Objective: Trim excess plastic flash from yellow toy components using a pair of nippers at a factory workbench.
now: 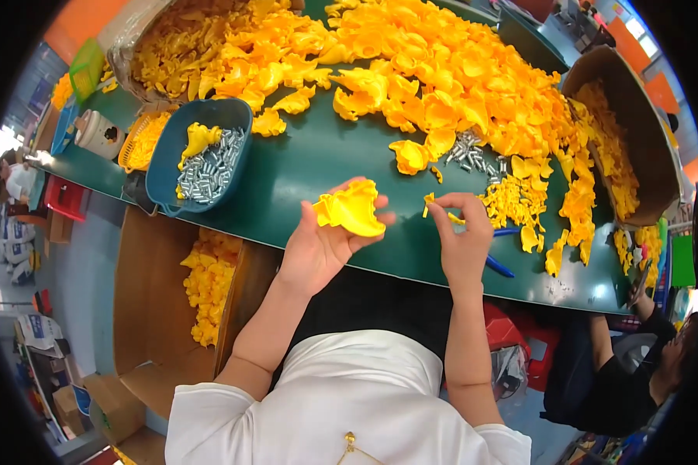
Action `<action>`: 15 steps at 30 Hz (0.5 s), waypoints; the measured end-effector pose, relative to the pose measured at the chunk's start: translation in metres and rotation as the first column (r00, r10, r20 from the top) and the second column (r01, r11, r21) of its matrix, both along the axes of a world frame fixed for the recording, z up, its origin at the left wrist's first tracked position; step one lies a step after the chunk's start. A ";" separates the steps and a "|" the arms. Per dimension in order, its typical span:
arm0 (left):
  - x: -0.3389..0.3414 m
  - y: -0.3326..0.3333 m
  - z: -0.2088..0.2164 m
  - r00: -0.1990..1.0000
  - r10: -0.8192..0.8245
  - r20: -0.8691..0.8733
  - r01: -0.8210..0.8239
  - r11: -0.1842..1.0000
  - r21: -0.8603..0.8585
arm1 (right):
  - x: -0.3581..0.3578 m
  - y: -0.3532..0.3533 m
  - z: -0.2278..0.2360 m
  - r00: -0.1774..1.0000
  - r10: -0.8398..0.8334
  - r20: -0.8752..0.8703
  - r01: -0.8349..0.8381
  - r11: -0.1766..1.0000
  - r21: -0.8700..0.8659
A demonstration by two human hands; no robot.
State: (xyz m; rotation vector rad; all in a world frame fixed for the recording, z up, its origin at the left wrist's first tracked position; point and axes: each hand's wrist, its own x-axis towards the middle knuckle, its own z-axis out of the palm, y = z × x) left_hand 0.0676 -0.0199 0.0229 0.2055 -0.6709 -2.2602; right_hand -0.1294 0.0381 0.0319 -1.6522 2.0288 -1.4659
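Note:
Palm up, my left hand [318,252] holds a curved yellow plastic shell part [354,209] above the table's front edge, its fingers curled behind it. To its right, my right hand [465,236] pinches a small yellow plastic piece [427,204] between thumb and fingertips, a little apart from the shell. Beyond the right hand lies a pile of small yellow pieces [512,201] with silver metal cylinders [473,153] beside it. Blue handles of a tool [499,266] show just right of my right hand; its working end is hidden.
A big heap of yellow shells [442,70] covers the far side of the green table [287,174]. At left stands a blue basin [240,116] with metal cylinders. Cardboard boxes [151,310] sit below and at the right end [651,132]. Another person [620,380] sits at right.

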 end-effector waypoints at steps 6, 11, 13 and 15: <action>-0.008 0.024 0.007 0.965 0.239 0.105 -0.208 0.948 -0.243 | 0.052 0.012 0.019 0.950 0.179 0.256 -0.104 0.954 -0.281; -0.011 0.039 0.017 0.940 0.274 0.206 -0.210 0.935 -0.287 | 0.056 0.011 0.012 0.978 0.102 0.183 -0.043 0.952 -0.303; -0.012 0.036 0.023 0.931 0.289 0.226 -0.210 0.925 -0.317 | 0.055 0.007 0.012 0.987 0.104 0.123 -0.056 0.939 -0.340; -0.012 0.036 0.022 0.928 0.286 0.239 -0.209 0.930 -0.302 | 0.055 0.007 0.008 0.991 0.112 0.069 -0.081 0.931 -0.356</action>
